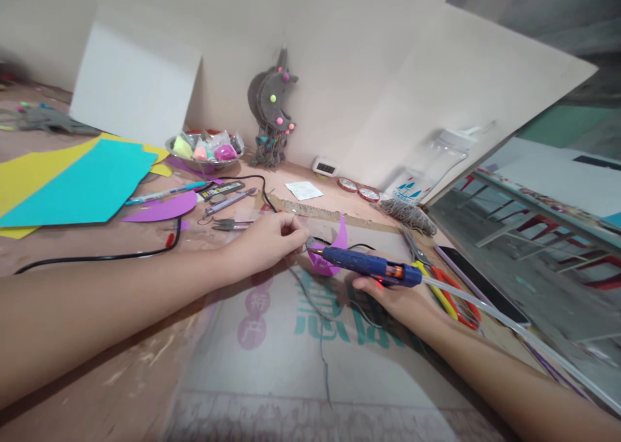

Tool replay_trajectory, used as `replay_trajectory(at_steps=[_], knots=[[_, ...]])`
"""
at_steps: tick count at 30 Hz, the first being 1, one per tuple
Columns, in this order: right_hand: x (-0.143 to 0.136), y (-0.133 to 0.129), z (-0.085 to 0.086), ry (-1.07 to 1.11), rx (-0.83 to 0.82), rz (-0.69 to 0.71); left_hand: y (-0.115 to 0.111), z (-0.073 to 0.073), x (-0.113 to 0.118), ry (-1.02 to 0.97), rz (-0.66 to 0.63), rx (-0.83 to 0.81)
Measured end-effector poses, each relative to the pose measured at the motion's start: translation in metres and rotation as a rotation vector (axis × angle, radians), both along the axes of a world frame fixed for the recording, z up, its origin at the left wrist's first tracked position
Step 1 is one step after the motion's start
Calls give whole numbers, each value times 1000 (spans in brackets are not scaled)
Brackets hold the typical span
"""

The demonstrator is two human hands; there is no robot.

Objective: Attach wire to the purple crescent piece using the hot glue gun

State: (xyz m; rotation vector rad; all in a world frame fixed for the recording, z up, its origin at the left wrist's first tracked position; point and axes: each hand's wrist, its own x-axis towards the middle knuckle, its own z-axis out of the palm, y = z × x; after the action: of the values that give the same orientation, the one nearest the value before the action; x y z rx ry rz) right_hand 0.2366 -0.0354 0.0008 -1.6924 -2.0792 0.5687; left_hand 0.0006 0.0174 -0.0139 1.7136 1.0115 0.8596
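Note:
My right hand (388, 293) grips a blue glue gun (363, 262), its nozzle pointing left and a clear glue stick (485, 309) trailing from its back. My left hand (279, 236) is closed in a pinch at the left end of a purple paper crescent (342, 236). A small grey bit at its fingertips meets the nozzle; the exact grip there is partly hidden. Grey yarn (324, 358) hangs below the fingers across a printed cardboard sheet (228, 377). The glue gun covers part of the crescent.
Scissors (444, 293) and a phone (485, 287) lie at right, near a yarn bundle (410, 217) and a plastic bottle (427, 164). A bowl of clay (204, 160), pliers (233, 224), coloured sheets (82, 183) and a black cord (97, 259) are at left. A moon ornament (272, 105) leans on the wall.

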Motion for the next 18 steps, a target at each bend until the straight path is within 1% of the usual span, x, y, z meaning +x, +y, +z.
replay_trajectory(at_steps=[5,9,12,18], knots=[[1,-1,-2,65,-21,-69,-1,0,-1,9,7,-9],[-4,-3,3,89,38,-109,1,0,0,21,10,11],[-6,-3,4,112,48,-103,1,1,0,34,8,7],[-3,-3,1,135,-8,-71,-2,5,0,38,9,15]])
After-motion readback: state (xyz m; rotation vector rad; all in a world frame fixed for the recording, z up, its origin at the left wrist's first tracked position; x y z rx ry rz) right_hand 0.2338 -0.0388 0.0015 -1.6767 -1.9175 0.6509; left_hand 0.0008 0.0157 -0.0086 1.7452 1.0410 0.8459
